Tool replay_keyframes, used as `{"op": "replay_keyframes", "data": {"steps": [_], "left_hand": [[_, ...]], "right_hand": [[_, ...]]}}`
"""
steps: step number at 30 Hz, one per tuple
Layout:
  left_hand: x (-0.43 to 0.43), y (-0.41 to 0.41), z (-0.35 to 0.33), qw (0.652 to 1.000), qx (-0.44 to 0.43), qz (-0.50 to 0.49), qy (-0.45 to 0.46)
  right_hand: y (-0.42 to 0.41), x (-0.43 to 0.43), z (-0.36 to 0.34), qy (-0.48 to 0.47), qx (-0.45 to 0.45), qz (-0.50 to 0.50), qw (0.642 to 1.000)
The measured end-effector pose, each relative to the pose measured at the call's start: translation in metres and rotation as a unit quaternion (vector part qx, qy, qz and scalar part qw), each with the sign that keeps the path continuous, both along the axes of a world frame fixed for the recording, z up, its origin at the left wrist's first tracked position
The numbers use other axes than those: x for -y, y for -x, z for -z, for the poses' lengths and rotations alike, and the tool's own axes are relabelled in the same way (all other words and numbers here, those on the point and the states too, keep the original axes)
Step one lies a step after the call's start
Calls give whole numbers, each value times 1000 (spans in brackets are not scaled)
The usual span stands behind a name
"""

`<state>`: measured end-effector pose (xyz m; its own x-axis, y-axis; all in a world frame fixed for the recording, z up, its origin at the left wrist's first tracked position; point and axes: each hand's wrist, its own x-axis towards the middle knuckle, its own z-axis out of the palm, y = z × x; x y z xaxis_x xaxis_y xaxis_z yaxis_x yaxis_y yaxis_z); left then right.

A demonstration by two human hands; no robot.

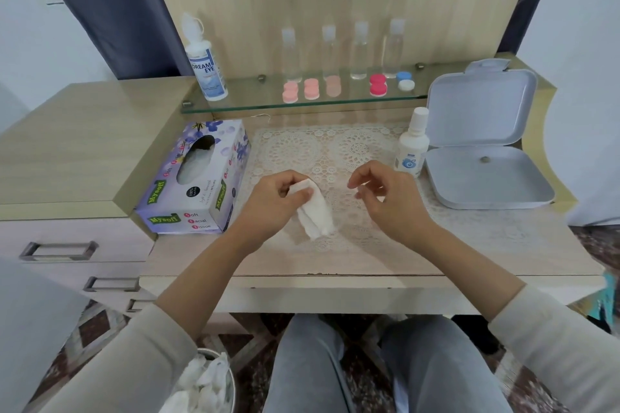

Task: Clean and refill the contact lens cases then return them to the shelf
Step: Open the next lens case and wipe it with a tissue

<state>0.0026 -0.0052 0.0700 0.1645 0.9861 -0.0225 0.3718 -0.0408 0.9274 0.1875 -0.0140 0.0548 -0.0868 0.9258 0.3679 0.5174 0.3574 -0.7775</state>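
Purple floral cardboard tissue box [198, 178], left on the counter [369, 261]: white tissues show in its oval opening. White hinged plastic box [486, 111], right, lid up; one small round item [483, 159] sits in its base. Small white squeeze bottle [413, 144] stands just left of that box. On the far glass shelf [255, 106]: tall white "Dream Eye" solution bottle [206, 67] at the left end, then four clear capped bottles [360, 54] in a row, each holding clear liquid. Round bin [201, 382] on the floor, near left, holds crumpled white tissues.

Both forearms reach forward over the white lace mat [295, 147]. Left hand [278, 201] grips a folded white tissue [315, 211] between thumb and fingers, its loose end trailing toward the person. Right hand [385, 198] is raised, fingers curled, thumb and forefinger close together; cannot tell whether anything is pinched there.

Five round-capped contact lens cases [311, 89] (pale pink, pink, peach, red, blue-and-white) stand in a row on the glass shelf in front of the clear bottles, well apart from both hands.
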Motion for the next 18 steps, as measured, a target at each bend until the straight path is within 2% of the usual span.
{"op": "replay_keyframes", "data": {"steps": [2, 5, 8, 12, 15, 18], "left_hand": [[-2, 3, -1, 999, -33, 30, 5], [-7, 6, 0, 992, -100, 78, 17], [-12, 6, 4, 991, -117, 61, 29], [-17, 0, 8, 991, -112, 64, 41], [-20, -5, 15, 983, -152, 103, 15], [-23, -11, 21, 975, -197, 99, -28]], "right_hand": [[-10, -7, 2, 27, 90, 20, 995], [-20, -14, 8, 77, 230, 1, 970], [-19, -15, 14, 104, 307, -32, 945], [-15, -14, 26, 91, 317, -44, 943], [-15, -12, 32, 61, 282, -37, 957], [-18, -12, 37, 41, 255, -28, 966]]}}
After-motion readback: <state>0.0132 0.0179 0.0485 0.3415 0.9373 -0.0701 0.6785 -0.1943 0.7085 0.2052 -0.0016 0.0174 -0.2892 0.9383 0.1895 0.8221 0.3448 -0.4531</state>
